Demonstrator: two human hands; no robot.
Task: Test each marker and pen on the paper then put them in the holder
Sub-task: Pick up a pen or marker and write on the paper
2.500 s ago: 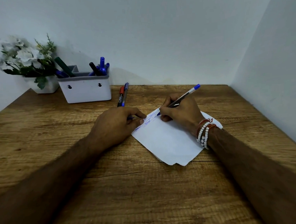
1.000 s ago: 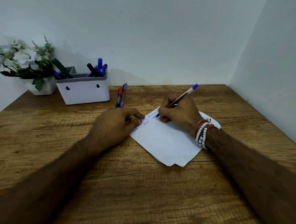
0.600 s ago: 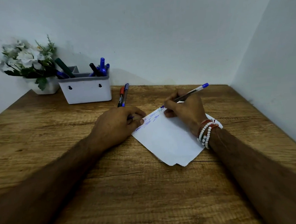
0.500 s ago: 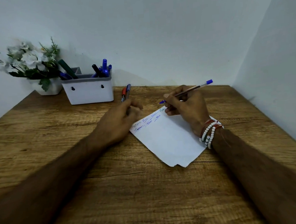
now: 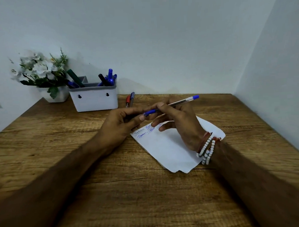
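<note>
— Head view: what is in the right grip?

— A pen with a clear barrel. Thumb and forefinger are pinched together on the middle of it, and the other fingers curl loosely underneath. The pen lies almost level, with its blue back end pointing right and away.

— And the left grip?

— It is closed on the same pen at the other end. Thumb and fingertips pinch the blue piece at the writing end. I cannot tell whether that piece is a loose cap or part of the pen.

— Is the pen touching the paper?

— No, it is held above the paper's far corner. The sheet lies flat on the table, with blue scribbles along its upper left edge. The right wrist, with its bead bracelets, is over the sheet.

— Where is the holder?

— At the back left of the table against the wall, well apart from both hands. Several markers stand in it. Just beside its right wall a red marker and a blue marker lie side by side on the table. A flower pot stands to its left.
</note>
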